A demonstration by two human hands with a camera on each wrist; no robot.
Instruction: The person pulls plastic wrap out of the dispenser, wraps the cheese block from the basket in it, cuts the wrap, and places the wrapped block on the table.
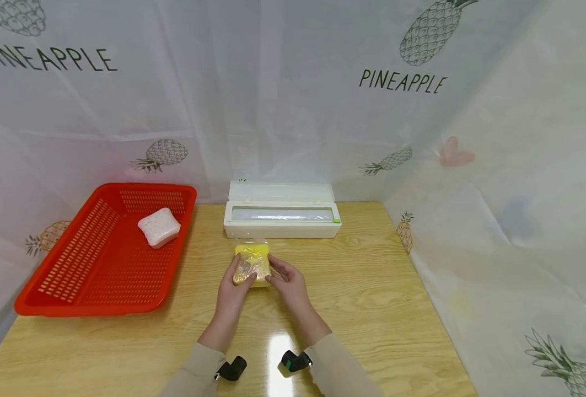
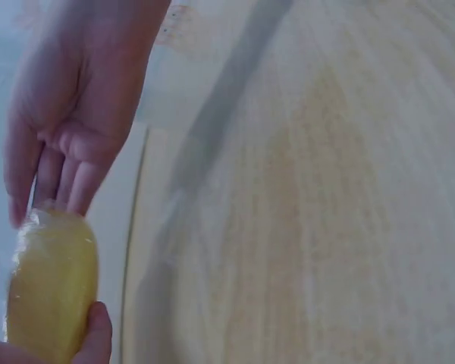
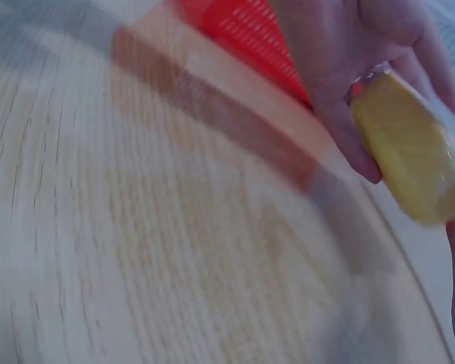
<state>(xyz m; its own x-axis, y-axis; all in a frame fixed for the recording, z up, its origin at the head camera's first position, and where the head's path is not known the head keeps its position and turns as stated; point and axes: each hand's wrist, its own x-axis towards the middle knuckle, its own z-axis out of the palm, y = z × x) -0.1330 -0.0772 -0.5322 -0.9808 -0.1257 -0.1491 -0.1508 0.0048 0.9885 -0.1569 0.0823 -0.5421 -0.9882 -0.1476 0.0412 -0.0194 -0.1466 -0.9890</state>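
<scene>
And now my left hand [image 1: 234, 291] grips one side of the film-wrapped yellow block [image 1: 251, 267] while my right hand [image 1: 294, 286] pinches the other, just this side of the white box [image 1: 280, 230], the red basket [image 1: 91, 310] lying leftward, nearer my left.

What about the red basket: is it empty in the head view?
No: a white block lies inside the red basket, near the wall on the picture's right.
</scene>
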